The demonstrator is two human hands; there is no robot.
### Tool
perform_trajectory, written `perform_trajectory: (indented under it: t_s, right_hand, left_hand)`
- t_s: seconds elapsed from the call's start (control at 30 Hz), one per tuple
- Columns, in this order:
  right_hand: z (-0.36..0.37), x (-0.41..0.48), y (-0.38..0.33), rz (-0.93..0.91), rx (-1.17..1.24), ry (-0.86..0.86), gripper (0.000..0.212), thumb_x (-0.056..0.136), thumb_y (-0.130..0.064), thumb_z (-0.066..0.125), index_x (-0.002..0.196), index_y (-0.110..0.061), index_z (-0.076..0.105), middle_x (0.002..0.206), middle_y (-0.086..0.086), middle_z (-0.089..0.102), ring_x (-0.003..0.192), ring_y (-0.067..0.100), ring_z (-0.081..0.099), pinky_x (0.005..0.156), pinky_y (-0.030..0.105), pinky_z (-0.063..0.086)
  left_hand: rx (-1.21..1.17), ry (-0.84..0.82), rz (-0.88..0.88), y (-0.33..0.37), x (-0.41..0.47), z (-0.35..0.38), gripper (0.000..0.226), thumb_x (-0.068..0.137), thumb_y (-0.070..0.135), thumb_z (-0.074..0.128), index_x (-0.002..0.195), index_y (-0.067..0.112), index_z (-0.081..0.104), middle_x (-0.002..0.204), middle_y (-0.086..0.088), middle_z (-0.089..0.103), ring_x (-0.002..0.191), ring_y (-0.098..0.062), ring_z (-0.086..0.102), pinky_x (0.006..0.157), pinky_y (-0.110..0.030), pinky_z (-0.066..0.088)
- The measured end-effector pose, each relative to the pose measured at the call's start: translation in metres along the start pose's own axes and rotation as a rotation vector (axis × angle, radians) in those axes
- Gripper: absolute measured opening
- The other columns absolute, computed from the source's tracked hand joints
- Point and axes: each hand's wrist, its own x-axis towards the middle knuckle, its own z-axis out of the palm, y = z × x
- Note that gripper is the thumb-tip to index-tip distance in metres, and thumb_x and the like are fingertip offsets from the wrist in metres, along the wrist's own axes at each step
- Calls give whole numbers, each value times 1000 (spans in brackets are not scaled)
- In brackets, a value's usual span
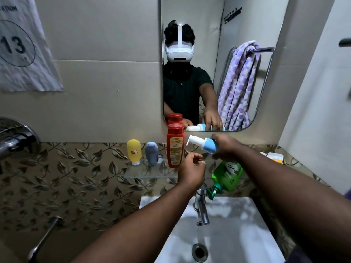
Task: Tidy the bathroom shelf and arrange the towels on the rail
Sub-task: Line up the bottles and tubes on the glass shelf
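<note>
At frame centre, above the clear glass shelf, a tilted blue pump bottle is gripped by the right hand; left hand curled, grasp indeterminate.

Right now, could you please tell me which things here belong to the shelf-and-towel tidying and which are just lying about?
For the job: glass shelf, yellow bottle, grey bottle, red bottle, blue pump bottle held by the right hand, green pump bottle, purple towel seen in the mirror.
Just there: basin tap, washbasin, paper sheet marked 13.
</note>
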Motion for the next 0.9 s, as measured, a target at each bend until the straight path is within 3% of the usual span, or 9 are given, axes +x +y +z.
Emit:
perform_trajectory:
  t_s: [0.13,0.27,0.4,0.47,0.53,0.6,0.7,0.8,0.9]
  right_hand:
    - [-7,-7,7,19,237,49,61,74,-16,88,125,-11,55,113,8,62,99,24,57,77,30,41]
    - [-6,-16,9,29,787,6,52,81,-6,82,126,-4,56,115,18,69,108,35,66,94,47,55]
    - [-5,-22,6,-27,1063,-34,41,88,1,73,126,-2,60,109,15,73,101,29,71,76,30,56]
    - [-3,-21,4,-43,1119,-28,41,91,5,68,131,1,59,116,17,72,103,27,70,81,28,58]
    - [0,-19,1,-45,1124,-30,44,92,8,65,135,0,58,125,20,69,115,31,67,100,40,54]
    - [5,-17,0,-39,1116,-21,45,92,10,63,135,-2,58,127,19,68,119,32,65,107,47,49]
    - [15,-14,-1,-9,1140,0,43,93,13,59,133,-4,56,122,15,67,116,27,62,101,44,49]
    - [25,-13,-1,9,1135,21,42,94,14,58,131,-3,54,120,13,66,113,24,61,87,34,53]
    - [32,-11,-1,22,1077,63,41,92,14,61,129,-4,59,121,15,67,118,30,62,95,41,56]
  left_hand:
    - [-58,-43,-14,10,4,12,29,96,20,64,122,32,58,108,5,68,102,-20,69,90,-47,60]
    - [-141,-68,50,20,6,15,30,95,18,68,120,32,59,111,11,70,103,-7,67,92,-36,58]
    - [-117,-18,78,29,8,11,38,94,16,70,126,29,56,113,7,69,101,-9,67,89,-35,59]
    - [-106,8,71,30,9,7,42,93,14,71,128,28,54,116,3,69,103,-14,68,88,-43,61]
    - [-111,27,62,30,10,3,41,92,11,72,125,28,54,116,2,68,103,-18,68,86,-50,62]
    - [-102,66,75,28,11,0,39,90,8,73,119,28,56,111,3,68,100,-16,68,85,-49,62]
    - [-19,135,103,24,15,-3,40,88,6,73,117,28,57,110,4,70,99,-14,68,87,-44,60]
    - [52,186,123,20,17,-4,42,87,7,75,113,34,57,109,9,68,99,-13,66,86,-40,59]
    - [104,210,131,15,19,-5,41,85,8,76,108,35,55,108,8,67,96,-14,65,82,-37,58]
